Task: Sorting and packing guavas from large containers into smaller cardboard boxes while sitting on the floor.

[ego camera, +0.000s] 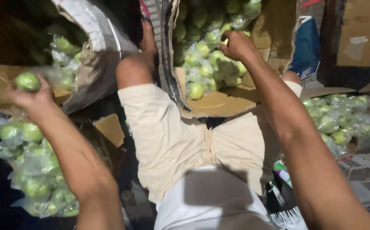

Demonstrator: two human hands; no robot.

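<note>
Two hands at work over bagged green fruit. Left hand (30, 97), raised at the far left, grips one wrapped green fruit (27, 81) above a heap of bagged fruit (35, 170). Centre: cardboard box (219, 104) full of wrapped fruit. Right hand (236, 44) curls down into that box, fingers closing among the fruit; whether it holds one, cannot tell. Step judged: sorting mid-transfer; next needs a firm single-fruit grasp.
</note>
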